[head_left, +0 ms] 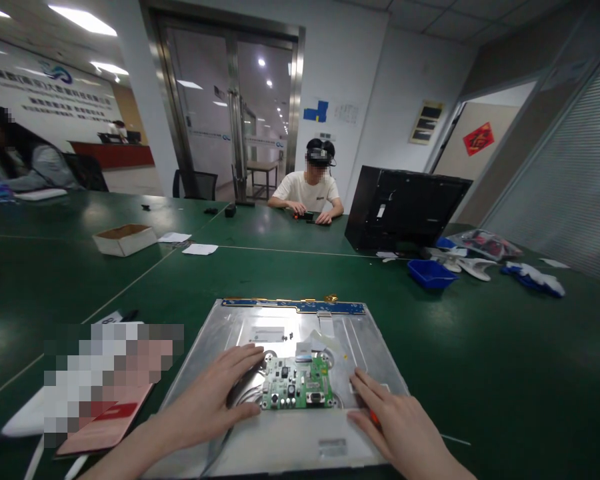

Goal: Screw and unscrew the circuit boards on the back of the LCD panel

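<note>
In front of me lies a flat metal display panel (pixel 365 333), back side up, with a green circuit board (pixel 297 383) on its middle and a blue strip board (pixel 280 305) along the far edge. My left hand (pixel 225 387) rests at the board's left side, fingers stretched and thumb apart, holding nothing. To the board's right, my right hand (pixel 395 413) lies on the panel with its fingers curled. Under it shows the orange handle of what looks like a screwdriver (pixel 375 418); a thin shaft sticks out to the right. Its grip is mostly hidden.
Left of the panel are blurred white and pink items (pixel 120 413) with cables. Farther off stand an open carton (pixel 125 240), a black monitor casing (pixel 405 210), a blue tray (pixel 431 274) and gloves (pixel 533 277). Across the table a person (pixel 307 190) handles small parts.
</note>
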The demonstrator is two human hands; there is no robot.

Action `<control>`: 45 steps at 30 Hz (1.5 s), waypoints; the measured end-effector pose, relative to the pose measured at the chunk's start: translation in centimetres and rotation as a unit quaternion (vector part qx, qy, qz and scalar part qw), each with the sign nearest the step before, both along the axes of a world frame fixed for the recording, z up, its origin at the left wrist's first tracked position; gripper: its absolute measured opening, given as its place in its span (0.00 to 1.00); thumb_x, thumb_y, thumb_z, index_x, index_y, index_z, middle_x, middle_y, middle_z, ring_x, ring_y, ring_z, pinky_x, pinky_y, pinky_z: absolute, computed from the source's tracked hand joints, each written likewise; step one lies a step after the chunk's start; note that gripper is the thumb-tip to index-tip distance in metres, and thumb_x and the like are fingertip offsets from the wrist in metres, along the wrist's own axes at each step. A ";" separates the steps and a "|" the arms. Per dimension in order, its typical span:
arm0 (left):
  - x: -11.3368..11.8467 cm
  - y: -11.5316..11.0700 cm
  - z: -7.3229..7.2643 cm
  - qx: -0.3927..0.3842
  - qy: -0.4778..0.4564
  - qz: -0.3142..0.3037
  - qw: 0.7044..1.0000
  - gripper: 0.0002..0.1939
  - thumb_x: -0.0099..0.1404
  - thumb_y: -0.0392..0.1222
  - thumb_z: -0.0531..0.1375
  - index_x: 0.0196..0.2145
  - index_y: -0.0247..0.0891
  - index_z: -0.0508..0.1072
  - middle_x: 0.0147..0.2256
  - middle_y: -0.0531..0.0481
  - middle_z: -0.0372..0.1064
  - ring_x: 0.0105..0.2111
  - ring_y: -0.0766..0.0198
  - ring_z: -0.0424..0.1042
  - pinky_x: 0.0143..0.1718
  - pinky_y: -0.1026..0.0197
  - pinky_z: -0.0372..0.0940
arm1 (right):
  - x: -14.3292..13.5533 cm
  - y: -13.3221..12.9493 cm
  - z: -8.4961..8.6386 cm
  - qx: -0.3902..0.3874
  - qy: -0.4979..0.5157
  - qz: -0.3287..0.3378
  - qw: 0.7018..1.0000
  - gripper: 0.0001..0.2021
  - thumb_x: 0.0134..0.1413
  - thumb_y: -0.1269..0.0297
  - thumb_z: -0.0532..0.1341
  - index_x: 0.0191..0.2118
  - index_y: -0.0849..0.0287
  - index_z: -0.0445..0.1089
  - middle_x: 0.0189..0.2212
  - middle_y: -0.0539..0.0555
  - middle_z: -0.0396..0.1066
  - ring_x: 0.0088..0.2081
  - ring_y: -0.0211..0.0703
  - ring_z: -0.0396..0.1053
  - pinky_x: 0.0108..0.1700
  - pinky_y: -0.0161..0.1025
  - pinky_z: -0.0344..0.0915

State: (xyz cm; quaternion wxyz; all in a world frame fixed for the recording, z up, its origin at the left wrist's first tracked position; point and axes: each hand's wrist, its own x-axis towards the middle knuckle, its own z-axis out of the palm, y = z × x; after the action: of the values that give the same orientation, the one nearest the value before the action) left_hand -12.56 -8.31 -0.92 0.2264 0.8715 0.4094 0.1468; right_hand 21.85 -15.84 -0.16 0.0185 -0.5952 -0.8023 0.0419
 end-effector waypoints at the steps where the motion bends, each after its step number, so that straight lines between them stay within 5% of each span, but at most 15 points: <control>1: 0.1 -0.1 0.0 0.000 0.002 0.003 1.000 0.36 0.61 0.54 0.61 0.63 0.49 0.53 0.63 0.46 0.50 0.62 0.47 0.50 0.61 0.41 0.49 | 0.0 -0.1 -0.3 0.000 0.001 -0.006 1.000 0.27 0.63 0.49 0.46 0.61 0.57 0.60 0.60 0.60 0.57 0.40 0.54 0.75 0.39 0.53 0.72; 14: 2.1 -0.3 1.0 0.013 0.029 0.007 0.999 0.36 0.61 0.57 0.59 0.63 0.46 0.53 0.63 0.45 0.50 0.62 0.48 0.50 0.60 0.41 0.49 | 1.5 0.6 -0.6 0.000 0.000 -0.012 1.000 0.25 0.63 0.52 0.46 0.60 0.59 0.62 0.60 0.60 0.58 0.42 0.55 0.74 0.43 0.55 0.71; 21: 3.3 0.5 1.6 0.009 0.015 -0.009 1.000 0.34 0.61 0.57 0.60 0.61 0.43 0.58 0.61 0.43 0.54 0.60 0.49 0.53 0.60 0.44 0.50 | 3.0 2.0 2.2 0.029 0.090 0.002 0.996 0.21 0.59 0.61 0.54 0.56 0.57 0.67 0.55 0.59 0.67 0.51 0.54 0.69 0.51 0.52 0.65; 29: 5.4 3.4 3.4 -0.012 -0.003 -0.041 0.999 0.35 0.52 0.59 0.65 0.54 0.42 0.65 0.52 0.43 0.64 0.50 0.48 0.64 0.48 0.49 0.61 | 1.0 6.4 5.1 -0.087 0.158 0.031 0.983 0.20 0.51 0.56 0.62 0.49 0.57 0.73 0.39 0.57 0.76 0.39 0.51 0.72 0.43 0.47 0.65; 32: 6.6 4.9 3.8 -0.034 -0.014 -0.032 0.999 0.31 0.56 0.58 0.62 0.53 0.39 0.66 0.46 0.43 0.69 0.42 0.53 0.68 0.42 0.55 0.63 | 0.4 8.9 6.3 -0.055 0.247 0.033 0.967 0.17 0.51 0.61 0.60 0.46 0.59 0.74 0.37 0.56 0.76 0.39 0.47 0.71 0.45 0.46 0.64; 35: 7.5 6.6 3.2 -0.042 -0.028 0.002 0.999 0.20 0.62 0.52 0.57 0.48 0.36 0.68 0.37 0.46 0.72 0.35 0.57 0.70 0.36 0.58 0.63 | 0.5 11.2 7.2 -0.057 0.448 0.001 0.892 0.18 0.49 0.65 0.58 0.47 0.58 0.71 0.35 0.54 0.76 0.24 0.37 0.66 0.30 0.38 0.64; 38: 8.1 8.1 2.1 -0.028 -0.039 0.011 0.999 0.15 0.62 0.46 0.57 0.44 0.36 0.70 0.34 0.47 0.72 0.32 0.59 0.70 0.33 0.61 0.62 | 1.1 12.9 6.6 -0.141 0.684 -0.052 0.714 0.20 0.45 0.67 0.56 0.47 0.62 0.70 0.37 0.57 0.76 0.17 0.32 0.59 0.21 0.34 0.60; 40: 8.4 8.8 1.4 -0.006 -0.040 0.005 0.999 0.16 0.58 0.44 0.60 0.43 0.36 0.71 0.36 0.46 0.72 0.34 0.58 0.70 0.33 0.61 0.62 | 1.5 13.4 5.4 -0.222 0.764 -0.077 0.601 0.21 0.45 0.64 0.54 0.46 0.66 0.70 0.39 0.63 0.75 0.24 0.37 0.67 0.25 0.36 0.65; 41: 8.6 9.0 1.2 0.005 -0.040 0.001 0.999 0.16 0.57 0.44 0.62 0.43 0.36 0.72 0.36 0.46 0.71 0.34 0.58 0.70 0.34 0.61 0.62 | 1.6 13.6 4.6 -0.260 0.777 -0.088 0.567 0.22 0.46 0.62 0.53 0.46 0.68 0.71 0.40 0.65 0.75 0.27 0.41 0.70 0.27 0.37 0.66; 45: 9.3 9.6 0.7 0.019 -0.040 -0.015 0.999 0.11 0.56 0.41 0.62 0.38 0.37 0.75 0.35 0.48 0.72 0.34 0.59 0.69 0.34 0.62 0.61 | 1.5 13.6 1.5 -0.321 0.759 -0.106 0.556 0.24 0.50 0.57 0.51 0.45 0.71 0.70 0.31 0.66 0.76 0.23 0.45 0.70 0.22 0.39 0.64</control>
State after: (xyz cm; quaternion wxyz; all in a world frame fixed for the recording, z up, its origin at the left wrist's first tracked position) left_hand -3.25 1.26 -0.26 0.2283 0.8752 0.3838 0.1858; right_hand 23.38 -2.20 1.36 0.4329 -0.3904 -0.3554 0.7307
